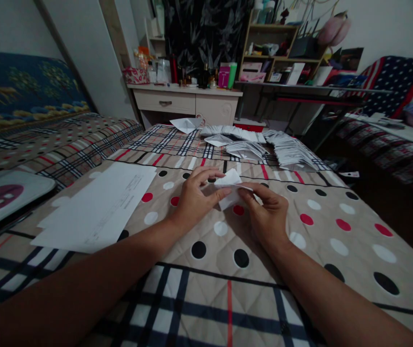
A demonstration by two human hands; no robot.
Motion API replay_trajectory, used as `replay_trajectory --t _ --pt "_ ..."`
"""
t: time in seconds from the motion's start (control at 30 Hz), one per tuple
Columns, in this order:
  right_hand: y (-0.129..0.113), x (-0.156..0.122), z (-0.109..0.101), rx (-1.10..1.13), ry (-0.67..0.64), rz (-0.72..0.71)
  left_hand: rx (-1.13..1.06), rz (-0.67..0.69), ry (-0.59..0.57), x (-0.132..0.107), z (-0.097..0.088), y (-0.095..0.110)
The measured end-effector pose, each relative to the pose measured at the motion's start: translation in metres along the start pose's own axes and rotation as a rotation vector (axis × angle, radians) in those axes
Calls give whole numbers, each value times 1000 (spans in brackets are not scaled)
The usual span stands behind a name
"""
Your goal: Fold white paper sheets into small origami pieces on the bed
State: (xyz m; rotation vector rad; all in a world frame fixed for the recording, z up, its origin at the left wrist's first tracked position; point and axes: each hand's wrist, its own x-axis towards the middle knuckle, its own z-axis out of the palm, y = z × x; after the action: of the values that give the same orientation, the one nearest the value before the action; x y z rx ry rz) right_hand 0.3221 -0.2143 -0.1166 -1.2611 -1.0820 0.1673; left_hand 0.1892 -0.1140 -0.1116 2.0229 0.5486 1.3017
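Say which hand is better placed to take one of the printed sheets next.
Probably the left hand: the printed sheets lie on its side, nearer to it than to the right hand, though both hands touch the folded paper.

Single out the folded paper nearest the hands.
The small white piece held between the left hand and right hand; the other folded papers lie farther off on the bed.

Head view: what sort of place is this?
Likely a bedroom in a home. The quilted polka-dot and plaid bedspread fills the foreground, an off-white dresser stands beyond it, and a stars-and-stripes cover hangs at the right.
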Motion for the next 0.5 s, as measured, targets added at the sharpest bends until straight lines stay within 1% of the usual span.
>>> replay_trajectory --t 0.1,0.17,0.23,0.3,0.37,0.43,0.5 --pt "-1 2 -1 -47 -42 -103 -111 -101 -39 -1 2 -4" --pt "-2 3 -2 -94 -35 -159 -157 -89 -65 -2 2 -3" --pt "-2 3 -2 -111 8 -156 -158 -42 -70 -2 2 0" --pt "0 4 0 -51 43 -86 -139 -8 -47 -2 1 3" --pt "2 4 1 79 47 28 -141 -13 -27 -2 1 4" --pt "4 4 3 195 27 146 -159 -55 -24 -2 2 4" --pt "4 3 4 209 -1 227 -186 -127 -23 -3 3 4"
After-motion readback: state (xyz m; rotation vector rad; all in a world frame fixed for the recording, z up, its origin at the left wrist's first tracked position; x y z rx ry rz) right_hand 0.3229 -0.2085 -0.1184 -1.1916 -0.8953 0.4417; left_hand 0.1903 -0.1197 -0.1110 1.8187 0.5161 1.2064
